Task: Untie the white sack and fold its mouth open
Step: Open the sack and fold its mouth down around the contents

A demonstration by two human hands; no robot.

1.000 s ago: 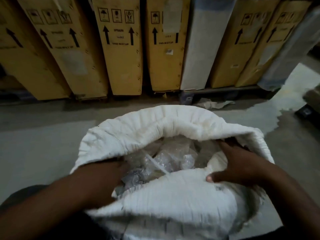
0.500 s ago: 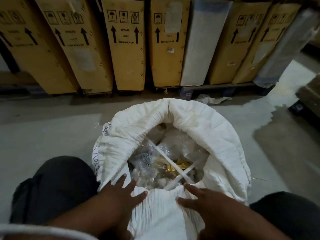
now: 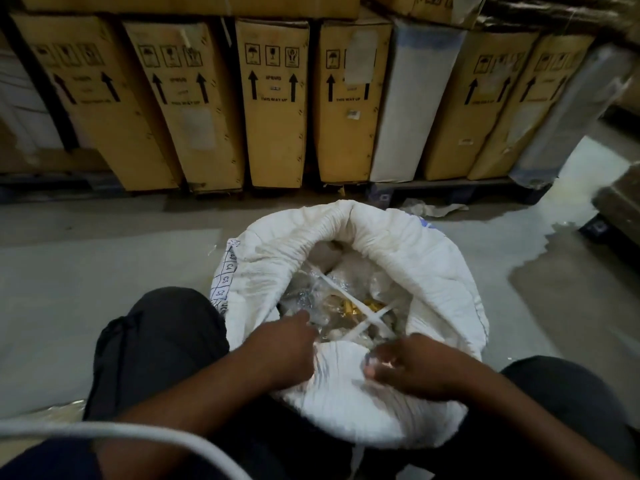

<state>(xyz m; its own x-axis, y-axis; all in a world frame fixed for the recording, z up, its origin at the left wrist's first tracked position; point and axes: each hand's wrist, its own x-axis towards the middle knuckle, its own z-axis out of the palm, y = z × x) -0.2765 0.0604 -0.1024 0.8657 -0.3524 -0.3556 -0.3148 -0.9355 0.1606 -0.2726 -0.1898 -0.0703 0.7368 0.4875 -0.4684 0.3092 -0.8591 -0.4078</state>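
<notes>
White sack (image 3: pixel 408 258) sits on the floor (image 3: pixel 104 271) between your knees, in front of a row of upright cardboard boxes (image 3: pixel 277 98). Mouth is already open and the far and side rim is rolled outward into a thick cuff, so untying looks done; you're on the fold step, near rim only. Your left hand (image 3: pixel 277 351) has fingers curled over the near-left edge of the cloth, gripping it at the lip. Your right hand (image 3: pixel 412 368) is blurred, fingers bunched on the near-right fabric, seems to be pinching a fold, exact grip can't tell. Inside: clear plastic packets (image 3: pixel 349 282), something yellow (image 3: pixel 349 308), and white straps (image 3: pixel 346 296) crossing over the contents. Next move, as a guess: pull the near lip toward you and roll it down and out to match the far cuff, both hands evenly, keeping the cloth free of those straps. Sack looks soft and full, should hold its shape while you fold.
</notes>
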